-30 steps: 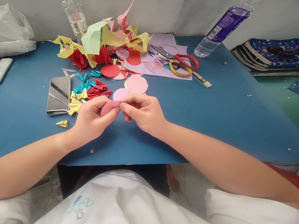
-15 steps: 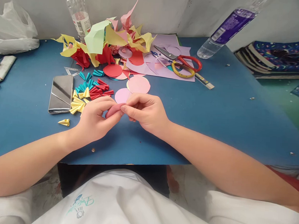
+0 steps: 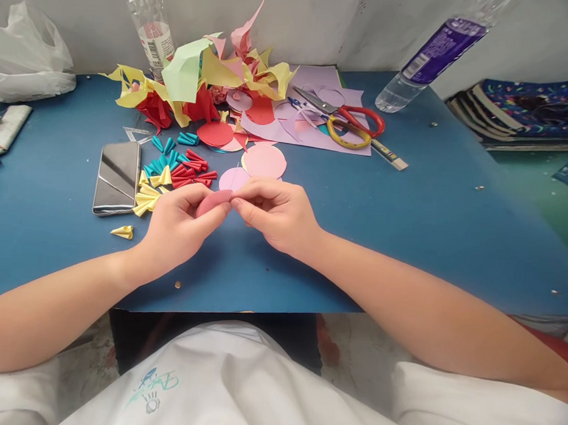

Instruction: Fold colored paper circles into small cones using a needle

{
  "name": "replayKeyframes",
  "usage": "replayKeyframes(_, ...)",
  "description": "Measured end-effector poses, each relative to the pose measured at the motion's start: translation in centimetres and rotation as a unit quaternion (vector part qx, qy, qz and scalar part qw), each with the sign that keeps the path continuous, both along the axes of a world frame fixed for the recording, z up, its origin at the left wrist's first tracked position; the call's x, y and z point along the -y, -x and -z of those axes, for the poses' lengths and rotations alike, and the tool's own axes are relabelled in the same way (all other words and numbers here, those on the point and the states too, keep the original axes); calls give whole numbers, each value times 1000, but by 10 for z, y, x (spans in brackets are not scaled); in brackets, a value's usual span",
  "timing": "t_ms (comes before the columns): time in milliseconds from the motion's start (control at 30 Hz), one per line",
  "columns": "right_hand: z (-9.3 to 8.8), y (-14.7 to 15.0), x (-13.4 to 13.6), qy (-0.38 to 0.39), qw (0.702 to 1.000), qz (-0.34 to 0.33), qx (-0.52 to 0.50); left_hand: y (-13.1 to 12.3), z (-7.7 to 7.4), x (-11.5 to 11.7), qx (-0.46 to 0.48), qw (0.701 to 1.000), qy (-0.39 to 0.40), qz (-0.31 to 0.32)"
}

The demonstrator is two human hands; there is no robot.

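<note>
A curled pink piece of paper (image 3: pixel 213 202) is pinched between my two hands above the front of the table. My left hand (image 3: pixel 177 226) grips its left part with thumb and fingers. At its right end, the thumb and forefinger of my right hand (image 3: pixel 281 215) press together on the edge. Just beyond my fingers lie a lilac paper circle (image 3: pixel 232 179) and a pink paper circle (image 3: pixel 264 161). Left of them are piles of small folded paper cones: yellow (image 3: pixel 146 199), red (image 3: pixel 186 174) and teal (image 3: pixel 161 163).
A phone (image 3: pixel 117 178) lies left of the cones. Scissors (image 3: pixel 348 122) rest on lilac paper sheets (image 3: pixel 307 134) behind. Crumpled coloured scraps (image 3: pixel 181 74) are heaped by the wall. A purple-labelled bottle (image 3: pixel 430 58) stands at the back right, a plastic bag (image 3: pixel 28 59) at the back left.
The pink paper has turned slightly and shifted a little left in my fingers. My right fingertips have moved along its edge. The things on the table stay put.
</note>
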State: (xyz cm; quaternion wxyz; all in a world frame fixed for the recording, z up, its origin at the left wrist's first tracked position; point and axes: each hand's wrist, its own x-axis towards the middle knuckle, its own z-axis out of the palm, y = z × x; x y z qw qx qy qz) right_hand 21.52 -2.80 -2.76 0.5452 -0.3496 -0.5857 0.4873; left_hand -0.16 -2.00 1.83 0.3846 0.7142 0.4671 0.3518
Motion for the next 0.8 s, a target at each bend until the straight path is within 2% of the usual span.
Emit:
replayKeyframes(167, -7, 3, 5, 55, 998, 13, -15, -1, -4, 1, 3, 1000, -13, 14)
replayKeyframes(300, -7, 3, 5, 51, 998, 5, -26, 0, -1, -2, -11, 999, -25, 37)
replayKeyframes(400, -7, 1, 3, 42, 999, -3, -24, 0, -2, -2, -33, 999, -7, 40)
replayKeyframes(533, -8, 0, 3, 81, 996, -15, -23, -1, -3, 0, -54, 998, 26, 31)
replayKeyframes(800, -11, 2, 6, 125, 992, -17, -25, -2, 0, -3, -33, 996, 73, 32)
